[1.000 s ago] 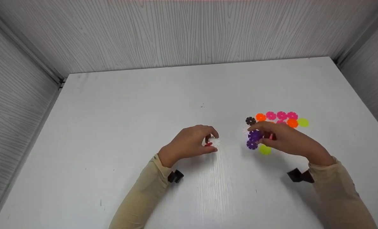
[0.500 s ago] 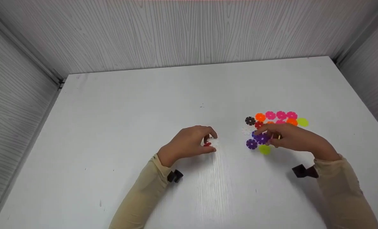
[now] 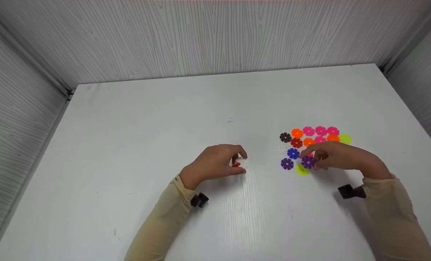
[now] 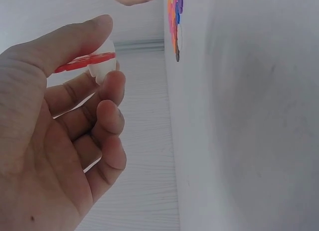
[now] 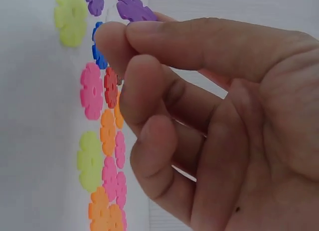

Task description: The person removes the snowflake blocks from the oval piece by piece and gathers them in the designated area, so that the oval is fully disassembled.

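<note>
My left hand pinches a white plastic snowflake disc between thumb and fingertips. A red snowflake disc is joined crosswise to the white one, on the palm side. To the right, my right hand pinches a purple snowflake disc at its edge, raised above the table. Below that disc, a yellow-green disc is partly covered. Close by lie a blue disc, a second purple disc and a pink disc, partly hidden by my right hand in the head view.
Farther back in the group lie a black disc, a dark red disc, a faint white disc, and several orange and pink discs. Another yellow-green disc marks the group's right end. Wood-grain panels border the white table.
My right hand has moved right and slightly nearer with the purple disc, uncovering the blue and dark red discs. The left hand stays nearly still, holding the joined discs.
</note>
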`<state>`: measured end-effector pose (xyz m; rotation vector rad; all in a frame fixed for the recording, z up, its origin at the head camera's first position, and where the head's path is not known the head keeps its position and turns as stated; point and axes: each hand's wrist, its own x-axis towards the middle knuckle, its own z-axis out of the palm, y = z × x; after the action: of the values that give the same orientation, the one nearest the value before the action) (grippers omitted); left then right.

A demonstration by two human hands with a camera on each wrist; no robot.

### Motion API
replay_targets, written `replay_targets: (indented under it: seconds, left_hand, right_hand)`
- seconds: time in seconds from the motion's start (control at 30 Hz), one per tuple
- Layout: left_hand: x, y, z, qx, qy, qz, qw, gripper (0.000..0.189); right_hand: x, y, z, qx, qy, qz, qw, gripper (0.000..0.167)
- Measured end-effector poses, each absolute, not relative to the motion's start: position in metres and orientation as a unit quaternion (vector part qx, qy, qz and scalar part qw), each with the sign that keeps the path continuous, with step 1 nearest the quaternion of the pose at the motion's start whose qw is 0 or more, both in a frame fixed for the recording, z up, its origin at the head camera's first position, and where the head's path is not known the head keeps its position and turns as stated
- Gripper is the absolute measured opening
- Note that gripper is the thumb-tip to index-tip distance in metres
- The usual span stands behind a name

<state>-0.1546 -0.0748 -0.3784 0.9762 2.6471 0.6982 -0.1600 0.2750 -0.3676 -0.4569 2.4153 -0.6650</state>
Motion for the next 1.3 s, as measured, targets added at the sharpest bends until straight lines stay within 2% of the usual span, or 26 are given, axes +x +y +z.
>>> replay_targets:
  seconds: [0.37,1.07,1.3]
  left_hand:
    - [-0.155,-0.074,-0.377,0.332,0.905,0.232,0.131,0.036]
    - [-0.153,-0.074,-0.377,0.329,0.905,0.232,0.139,0.036]
    - [-0.154,-0.073,-0.379,0.337,0.906,0.221,0.128,0.035]
  right_hand:
    - [-0.165,0.294,-0.375,-0.159,0.906,-0.239,0.312,0.03]
    - [-0.167,0.298,-0.378,-0.116,0.9,-0.253,0.336,0.036]
    - [-0.166,0.293,-0.372,-0.127,0.907,-0.259,0.308,0.035]
